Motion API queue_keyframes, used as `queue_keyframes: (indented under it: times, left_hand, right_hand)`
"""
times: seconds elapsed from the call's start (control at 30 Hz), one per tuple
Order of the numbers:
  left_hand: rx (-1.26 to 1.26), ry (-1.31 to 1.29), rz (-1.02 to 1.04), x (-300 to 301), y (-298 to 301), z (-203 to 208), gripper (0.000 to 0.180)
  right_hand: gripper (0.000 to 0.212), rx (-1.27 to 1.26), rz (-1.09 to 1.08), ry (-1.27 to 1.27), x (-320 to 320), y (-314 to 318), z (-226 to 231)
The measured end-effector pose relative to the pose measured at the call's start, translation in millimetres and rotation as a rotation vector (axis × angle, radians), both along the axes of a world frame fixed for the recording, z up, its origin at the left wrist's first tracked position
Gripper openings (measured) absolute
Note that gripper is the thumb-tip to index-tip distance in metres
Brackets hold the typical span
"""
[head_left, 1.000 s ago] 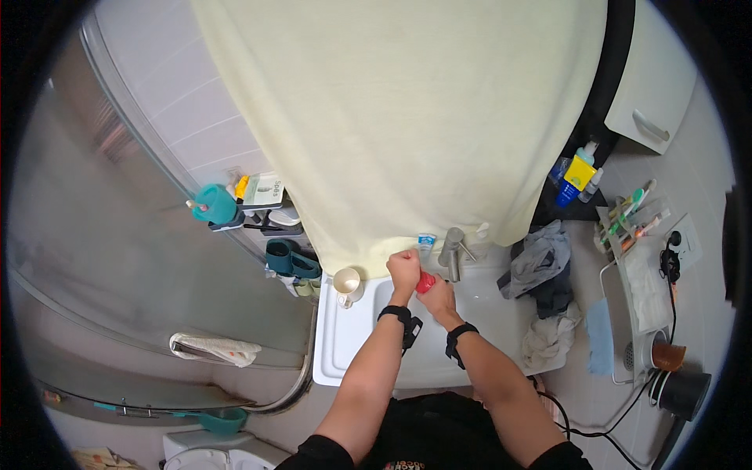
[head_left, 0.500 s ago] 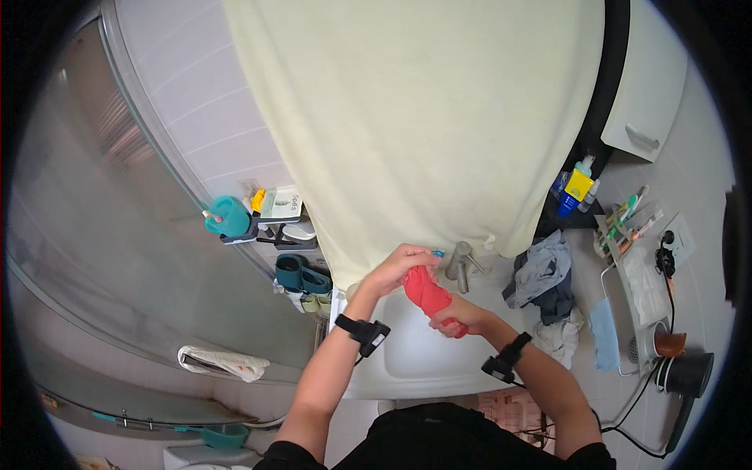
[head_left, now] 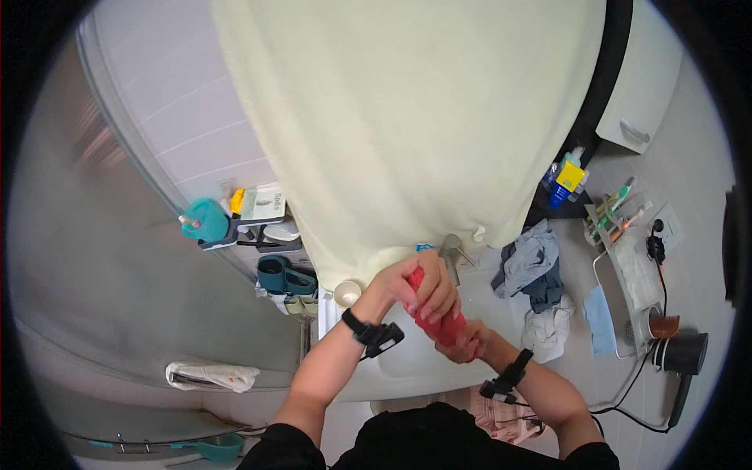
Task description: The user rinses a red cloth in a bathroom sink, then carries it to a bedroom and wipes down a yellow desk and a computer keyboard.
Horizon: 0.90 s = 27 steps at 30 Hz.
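Person grips bunched red cloth [head_left: 444, 327] over white sink [head_left: 403, 359], both hands.
Left hand [head_left: 429, 288] wraps upper end, right hand [head_left: 468, 343] clenches lower end; cloth slants between. Tap [head_left: 450, 249] just behind left hand; mug [head_left: 347, 294] near sink's left back corner. Grey clothes [head_left: 529, 265] and white cloth [head_left: 548, 325] heaped on right side. Pale sheet [head_left: 415, 117] hangs behind; hair dryer [head_left: 681, 354] far right, teal cup [head_left: 206, 221] on left shelf.

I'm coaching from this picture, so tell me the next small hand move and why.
Probably turn the right hand a little against the left hand, with both grips closed: the red cloth is bunched lengthwise, each hand grips a different part of it, and it is held over the sink, where any drips should land.
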<state>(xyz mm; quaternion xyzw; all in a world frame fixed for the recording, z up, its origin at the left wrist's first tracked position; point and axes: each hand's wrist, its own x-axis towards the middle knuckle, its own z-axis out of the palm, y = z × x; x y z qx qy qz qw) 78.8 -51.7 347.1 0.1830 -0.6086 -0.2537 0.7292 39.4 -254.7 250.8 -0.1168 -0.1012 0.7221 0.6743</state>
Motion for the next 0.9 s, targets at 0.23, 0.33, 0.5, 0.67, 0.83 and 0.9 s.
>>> queue_keyframes:
  times: [0.23,0.33,0.5,0.67,0.83,0.9]
  left_hand:
    - [0.514,0.52,0.94,-29.2,-18.3,-7.7,0.044]
    - [0.731,0.372,1.147,-30.6,-33.1,-23.5,0.047]
    - [0.815,0.014,1.456,-3.7,-53.8,-60.5,0.042]
    - [0.91,0.143,1.638,14.1,-69.1,-101.8,0.039]
    - [0.981,0.349,1.798,24.3,-71.6,-142.6,0.037]
    - [1.027,0.361,1.84,32.6,-70.3,-145.1,0.039]
  right_hand:
    - [0.034,-0.236,-0.263,-0.088,-11.2,-4.4,21.0]
    - [0.031,-0.43,-0.395,-0.363,-2.3,-1.5,16.4]
    - [0.02,-0.698,-0.604,-0.749,30.2,-8.3,-10.9]
    - [0.019,-0.784,-0.71,-0.79,46.1,-5.1,-64.8]
    - [0.019,-0.831,-0.696,-0.728,56.7,6.0,-100.3]
    - [0.019,-0.837,-0.699,-0.706,62.1,11.0,-105.0]
